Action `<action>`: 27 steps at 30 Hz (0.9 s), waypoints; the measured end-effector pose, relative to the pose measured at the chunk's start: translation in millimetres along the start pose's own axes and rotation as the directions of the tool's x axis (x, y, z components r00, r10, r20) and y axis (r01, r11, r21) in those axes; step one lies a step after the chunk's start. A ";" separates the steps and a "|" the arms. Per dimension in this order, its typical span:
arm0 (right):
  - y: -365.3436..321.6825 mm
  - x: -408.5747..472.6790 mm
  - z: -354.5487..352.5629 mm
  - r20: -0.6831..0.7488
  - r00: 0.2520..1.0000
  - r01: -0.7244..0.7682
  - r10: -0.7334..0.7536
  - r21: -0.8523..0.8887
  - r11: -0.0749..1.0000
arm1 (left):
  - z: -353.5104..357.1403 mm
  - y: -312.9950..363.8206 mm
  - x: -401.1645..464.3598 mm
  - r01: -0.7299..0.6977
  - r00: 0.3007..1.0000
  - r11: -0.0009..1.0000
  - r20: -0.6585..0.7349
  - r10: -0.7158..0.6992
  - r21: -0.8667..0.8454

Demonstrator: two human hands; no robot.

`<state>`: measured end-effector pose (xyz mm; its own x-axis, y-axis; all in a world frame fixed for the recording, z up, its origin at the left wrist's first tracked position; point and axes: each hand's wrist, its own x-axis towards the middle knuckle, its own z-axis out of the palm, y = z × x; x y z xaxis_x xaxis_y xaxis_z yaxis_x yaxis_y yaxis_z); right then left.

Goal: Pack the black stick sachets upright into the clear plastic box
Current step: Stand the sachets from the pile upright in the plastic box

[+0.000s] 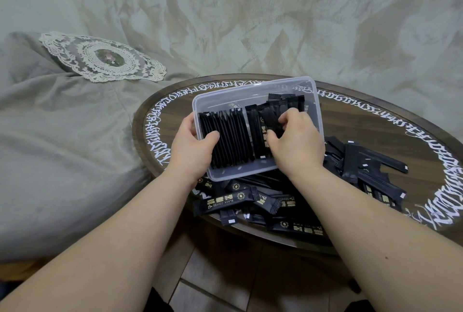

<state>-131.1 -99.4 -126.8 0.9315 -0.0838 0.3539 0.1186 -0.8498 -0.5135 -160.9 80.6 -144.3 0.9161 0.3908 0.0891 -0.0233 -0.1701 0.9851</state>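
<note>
Black sachets [271, 121] pinched under right hand [295, 146].

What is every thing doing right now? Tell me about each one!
clear plastic box: open, tipped toward the camera, partly filled.
packed sachets: standing in a tight row.
loose sachets: lying scattered on the table.
left hand: gripping the box's edge.
right hand: inside the box, pinching sachets.
round table: under everything.
lace doily: lying flat on the sofa.
</note>
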 end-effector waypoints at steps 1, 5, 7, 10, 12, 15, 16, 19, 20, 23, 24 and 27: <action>1.7 0.2 0.0 0.019 1.000 -0.014 0.015 -0.033 0.999 | -0.1 -0.3 0.3 0.001 1.000 1.000 -0.002 -0.001 -0.003; 6.1 2.4 3.6 0.093 0.995 -0.034 0.047 -0.135 0.990 | -0.1 0.8 -1.0 0.004 1.000 1.000 -0.002 -0.004 -0.008; 6.7 3.4 5.2 0.105 0.994 -0.024 0.040 -0.150 0.988 | 0.0 0.7 -0.8 0.002 1.000 1.000 0.001 -0.002 -0.005; 4.7 2.8 4.0 0.095 0.995 0.004 0.003 -0.076 0.997 | 0.2 0.4 -0.4 0.003 1.000 1.000 0.001 -0.003 0.003; 0.9 1.6 2.8 0.078 0.996 0.035 -0.035 0.002 0.999 | 0.3 0.9 -0.9 0.003 1.000 1.000 0.001 -0.003 0.011; -4.1 -0.8 7.8 0.125 0.990 0.063 -0.065 0.022 0.998 | 0.7 2.2 -1.8 0.001 1.000 1.000 -0.003 -0.001 0.009; -4.4 -1.2 11.2 0.151 0.987 0.063 -0.064 0.009 0.998 | 1.0 2.7 -2.2 0.003 1.000 1.000 -0.003 -0.003 0.005; -5.1 -1.3 19.2 0.213 0.976 0.058 -0.056 -0.004 0.998 | 0.8 2.0 -3.6 0.007 1.000 1.000 0.007 -0.007 0.009; -5.5 -1.3 20.3 0.222 0.974 0.052 -0.053 0.007 0.999 | 0.4 1.7 -4.0 0.004 1.000 1.000 0.014 -0.004 0.013; -5.7 -1.6 18.4 0.168 0.985 0.036 -0.040 0.028 0.999 | -0.8 2.2 -4.7 0.013 0.999 1.000 0.036 -0.013 0.004; -4.8 -1.3 16.2 0.125 0.992 0.023 -0.027 0.032 0.999 | -0.5 3.1 -4.7 0.020 0.999 1.000 0.040 -0.020 -0.002; -0.7 -0.4 11.0 0.060 0.998 -0.029 0.028 0.010 1.000 | 0.6 3.9 -4.8 0.035 0.998 0.999 0.043 -0.034 -0.013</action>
<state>-127.7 -93.1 -135.2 0.9535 -0.0764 0.2916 0.0951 -0.8416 -0.5316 -165.1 77.5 -141.0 0.9328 0.3569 0.0489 0.0037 -0.1451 0.9894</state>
